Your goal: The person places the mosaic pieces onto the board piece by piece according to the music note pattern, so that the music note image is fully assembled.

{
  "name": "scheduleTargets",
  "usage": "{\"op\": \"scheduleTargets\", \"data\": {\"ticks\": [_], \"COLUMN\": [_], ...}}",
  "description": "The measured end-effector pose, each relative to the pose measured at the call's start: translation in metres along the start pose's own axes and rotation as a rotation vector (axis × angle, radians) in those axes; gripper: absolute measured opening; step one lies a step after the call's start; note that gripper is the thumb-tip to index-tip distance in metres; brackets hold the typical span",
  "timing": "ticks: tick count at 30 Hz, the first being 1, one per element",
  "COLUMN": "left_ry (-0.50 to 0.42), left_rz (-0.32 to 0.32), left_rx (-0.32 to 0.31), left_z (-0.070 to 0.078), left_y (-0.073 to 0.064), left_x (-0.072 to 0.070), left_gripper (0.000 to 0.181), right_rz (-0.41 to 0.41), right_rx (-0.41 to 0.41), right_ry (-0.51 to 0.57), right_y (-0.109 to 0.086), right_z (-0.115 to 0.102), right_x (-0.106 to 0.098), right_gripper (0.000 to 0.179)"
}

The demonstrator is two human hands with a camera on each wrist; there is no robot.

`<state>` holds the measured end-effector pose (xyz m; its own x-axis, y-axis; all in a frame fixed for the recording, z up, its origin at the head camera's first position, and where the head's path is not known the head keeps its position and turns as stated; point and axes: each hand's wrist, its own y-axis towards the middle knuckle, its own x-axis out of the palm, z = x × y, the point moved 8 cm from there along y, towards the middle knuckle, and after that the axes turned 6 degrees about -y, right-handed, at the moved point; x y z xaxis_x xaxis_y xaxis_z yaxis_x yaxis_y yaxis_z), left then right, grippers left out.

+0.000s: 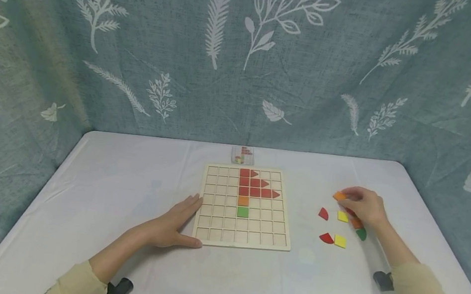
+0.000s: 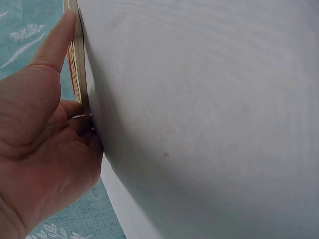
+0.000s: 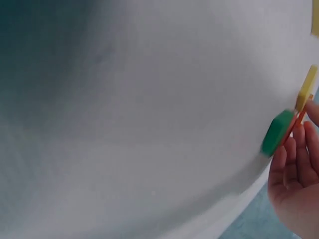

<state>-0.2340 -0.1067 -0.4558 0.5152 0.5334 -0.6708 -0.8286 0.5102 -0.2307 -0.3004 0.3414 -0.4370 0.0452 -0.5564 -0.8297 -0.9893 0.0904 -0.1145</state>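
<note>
A pale wooden grid board (image 1: 214,234) lies flat on the table. Red squares and triangles fill part of its upper cells, with an orange square (image 1: 243,201) and a green square (image 1: 243,212) below them. My left hand (image 1: 170,226) rests along the board's left side, its thumb at the front corner; the wrist view shows the thumb (image 2: 57,45) against the board's edge. Off to the right, my right hand (image 1: 365,205) pinches an orange piece (image 1: 339,196) between thumb and fingers. Under that hand lie an orange piece (image 1: 356,223) and a green piece (image 1: 361,233), partly covered.
Left of the right hand lie red quarter-round pieces (image 1: 323,213) and yellow squares (image 1: 340,241). Behind the board stands a small clear holder with a pattern card (image 1: 243,155). A white cloth covers the table (image 1: 137,168); a green leaf-print curtain (image 1: 179,33) hangs around it.
</note>
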Motion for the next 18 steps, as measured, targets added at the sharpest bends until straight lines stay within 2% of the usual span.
{"op": "scheduleTargets", "data": {"ticks": [7, 18], "left_ry": [0.003, 0.003], "left_rz": [0.0, -0.003], "left_rx": [0.003, 0.01], "left_z": [-0.002, 0.001], "left_y": [0.001, -0.001], "left_x": [0.001, 0.0], "left_gripper": [0.109, 0.108], "right_rz": [-0.023, -0.097], "right_rx": [-0.069, -0.147], "right_ry": [0.028, 0.085], "right_y": [-0.006, -0.016], "right_z": [-0.023, -0.07], "right_x": [0.011, 0.046], "right_gripper": [0.04, 0.036]}}
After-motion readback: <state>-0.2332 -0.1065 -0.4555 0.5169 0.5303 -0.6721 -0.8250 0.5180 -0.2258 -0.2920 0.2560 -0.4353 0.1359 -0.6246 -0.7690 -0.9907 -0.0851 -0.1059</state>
